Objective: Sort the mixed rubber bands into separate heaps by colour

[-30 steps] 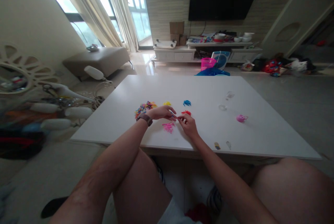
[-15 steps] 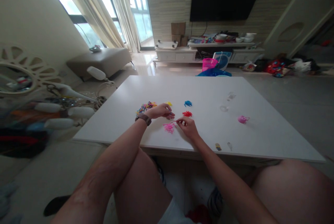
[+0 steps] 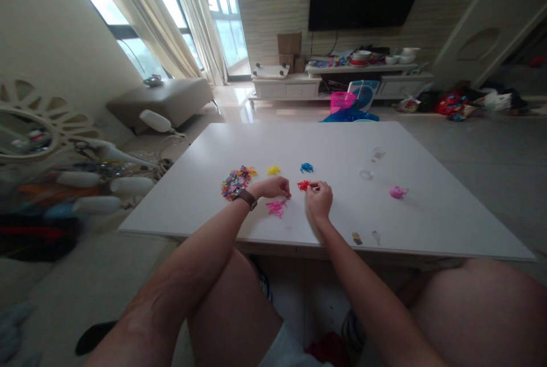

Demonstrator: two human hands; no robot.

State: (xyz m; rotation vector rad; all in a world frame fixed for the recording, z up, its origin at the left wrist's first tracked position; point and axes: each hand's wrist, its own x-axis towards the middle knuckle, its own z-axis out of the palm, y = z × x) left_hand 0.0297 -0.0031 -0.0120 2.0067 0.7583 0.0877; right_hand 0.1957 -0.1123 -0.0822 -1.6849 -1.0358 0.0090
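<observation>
My left hand [image 3: 278, 187], with a watch on its wrist, is closed just above the pink pile [image 3: 276, 208]; what its fingertips pinch is too small to name. My right hand [image 3: 320, 196] has its fingers pinched at the right edge of the red pile [image 3: 303, 185], and I cannot make out what is between them. Behind the hands lie a yellow pile [image 3: 273, 170] and a blue pile [image 3: 306, 167]. A mixed multicoloured pile [image 3: 235, 182] sits left of my left hand. All rest on the white table [image 3: 342, 145].
On the table's right side are a pink object [image 3: 398, 192], clear small items [image 3: 366, 175] and a small yellow figure piece [image 3: 356, 238] near the front edge. A lamp-like frame with white shades [image 3: 132, 186] stands beyond the left edge.
My right hand has moved right and away from me, from beside the pink pile to the red pile. My left hand has shifted slightly right and its fingers have closed, uncovering the yellow pile.
</observation>
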